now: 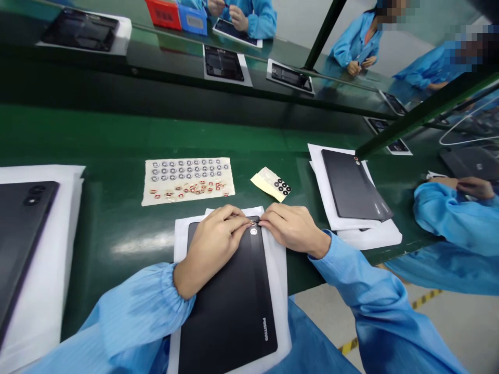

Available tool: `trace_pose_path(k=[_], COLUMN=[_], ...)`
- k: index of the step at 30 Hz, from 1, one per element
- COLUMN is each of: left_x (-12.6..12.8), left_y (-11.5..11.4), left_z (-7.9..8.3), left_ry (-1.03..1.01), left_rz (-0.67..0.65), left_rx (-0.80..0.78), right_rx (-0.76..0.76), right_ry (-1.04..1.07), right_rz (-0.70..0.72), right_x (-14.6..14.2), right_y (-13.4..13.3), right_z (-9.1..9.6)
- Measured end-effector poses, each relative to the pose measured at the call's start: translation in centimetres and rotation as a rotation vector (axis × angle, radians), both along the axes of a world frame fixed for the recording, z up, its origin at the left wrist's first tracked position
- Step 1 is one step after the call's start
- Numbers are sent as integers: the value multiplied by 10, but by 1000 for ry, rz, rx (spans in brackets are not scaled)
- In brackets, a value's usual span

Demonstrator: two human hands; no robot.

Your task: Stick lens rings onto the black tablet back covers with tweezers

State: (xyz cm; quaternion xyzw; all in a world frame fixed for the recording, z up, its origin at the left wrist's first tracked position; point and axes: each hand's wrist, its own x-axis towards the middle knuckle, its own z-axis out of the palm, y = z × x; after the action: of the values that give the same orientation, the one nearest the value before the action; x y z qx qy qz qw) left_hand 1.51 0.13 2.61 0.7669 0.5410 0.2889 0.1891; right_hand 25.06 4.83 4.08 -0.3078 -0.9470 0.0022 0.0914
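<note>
A dark grey tablet [230,317] lies back up on white sheets [283,306] in front of me, its camera corner at the far right. Both hands meet over that corner. My left hand [214,239] rests across the tablet's upper part, thumb and fingertips pinched at the upper camera spot. From the right, my right hand [294,228] pinches at the same spot. A tiny reddish ring-like part [253,224] shows between the fingertips; which hand grips it I cannot tell. Just below it sits a round silvery-white piece [253,231].
Beyond the tablet lie a sheet of small rings [187,179] and a yellowish piece with black rings [273,184]. Other tablets rest on white sheets at left [19,223] and right [351,182]. A raised dark shelf [163,67] runs behind. A co-worker's sleeve [448,213] is at right.
</note>
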Motion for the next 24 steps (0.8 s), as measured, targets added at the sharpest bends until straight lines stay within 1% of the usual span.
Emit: trace_pose_path(k=[3,7,12,14,17,20,24], left_x=[3,6,5,3,1,2,7], left_y=[0,0,0,0,1,2,-1], left_z=[-2,-3,-3,-3,-4,-5,-3], left_ry=[36,70,138,157,159,177,282], left_rz=[12,-7,-75,-101,-133,-144,-148], left_rx=[19,55,116,120,105,125,153], right_rx=[18,61,250,281,225,196,105], right_ry=[20,6,-63,-82,-58,28,148], right_rz=[-25,16,91,106,82,38,-43], right_x=[2,5,5,4,3,3,4], right_y=[-2,-6,-14,-18,-27,-35,-39], right_z=[-5,-3,-1,-1,-6,-15,-31])
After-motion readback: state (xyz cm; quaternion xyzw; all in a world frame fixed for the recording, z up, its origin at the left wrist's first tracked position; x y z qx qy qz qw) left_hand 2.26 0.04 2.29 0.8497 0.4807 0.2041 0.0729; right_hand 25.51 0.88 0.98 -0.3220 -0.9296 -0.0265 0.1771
